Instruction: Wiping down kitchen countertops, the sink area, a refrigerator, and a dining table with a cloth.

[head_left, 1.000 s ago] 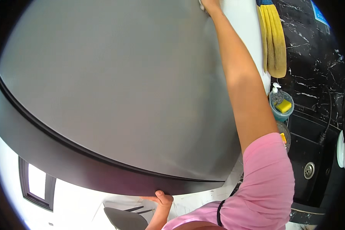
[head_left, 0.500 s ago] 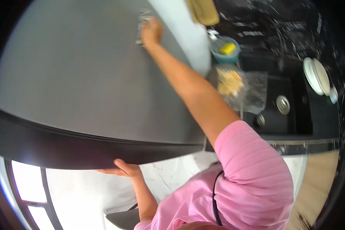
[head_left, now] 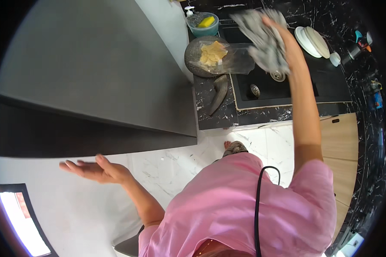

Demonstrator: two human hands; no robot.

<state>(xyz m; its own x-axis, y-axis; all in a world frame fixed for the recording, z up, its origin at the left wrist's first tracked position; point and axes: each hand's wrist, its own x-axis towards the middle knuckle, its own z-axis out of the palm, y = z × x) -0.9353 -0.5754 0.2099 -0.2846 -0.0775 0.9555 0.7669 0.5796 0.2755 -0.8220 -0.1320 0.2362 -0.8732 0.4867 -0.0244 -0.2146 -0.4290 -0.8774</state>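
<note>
My right hand (head_left: 283, 36) grips a crumpled grey-and-white cloth (head_left: 266, 40), blurred by motion, and holds it above the black sink (head_left: 268, 96). The cloth's folds hide part of the fingers. On the left, my left hand (head_left: 98, 169) is open, palm up and fingers extended, holding nothing. It is just off the lower edge of a large, smooth, dark grey surface (head_left: 94, 73), like that of a fridge or cabinet.
Left of the sink, a clear bag of yellow pieces (head_left: 213, 53) rests on a round stone mortar (head_left: 193, 55), near a curved stone pestle (head_left: 219, 95). Behind stands a blue tub (head_left: 203, 31) with a yellow sponge (head_left: 206, 22). White plates (head_left: 308, 42) lean at the sink's far right.
My right hand has left the grey surface and swung right with the cloth, over the sink. My left hand has come off the surface's lower edge and turned palm up. The view has shifted right.
</note>
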